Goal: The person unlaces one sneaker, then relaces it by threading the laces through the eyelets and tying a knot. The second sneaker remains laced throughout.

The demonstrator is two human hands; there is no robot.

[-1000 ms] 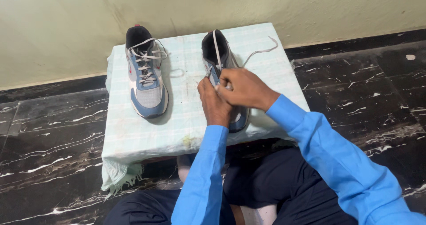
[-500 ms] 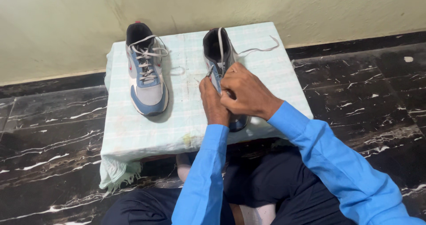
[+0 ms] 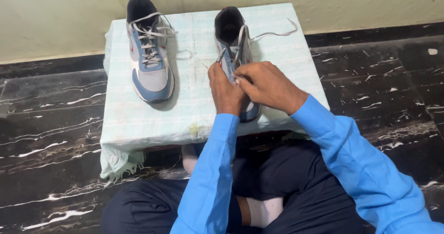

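Right-hand sneaker (image 3: 233,44), grey and blue with a black opening, stands on a low desk (image 3: 194,109) covered with a pale green checked cloth. Its toe points toward the person and its heel toward the far wall. In the head camera view, looking down, both of the person's hands meet over the middle of this shoe.

The left hand (image 3: 225,90) rests on the shoe's left side, its grip pinched closed on one end of the grey shoelace (image 3: 240,42), with a short tip of lace sticking up between the fingertips. The right hand (image 3: 268,86) lies across the shoe's tongue area from the right, its fingers curled closed on the lacing; exactly which strand it holds is hidden by the fingers. A loose lace end (image 3: 277,33) trails off to the right across the cloth, toward the far right corner of the desk.

A second, matching sneaker (image 3: 149,54) stands well apart on the left side of the desk, fully laced and untouched, with its lace ends lying loose.

Both arms wear bright blue sleeves (image 3: 356,164). The person sits on a black marbled floor (image 3: 51,137), in dark trousers and a white sock (image 3: 262,212), near the desk's front edge.
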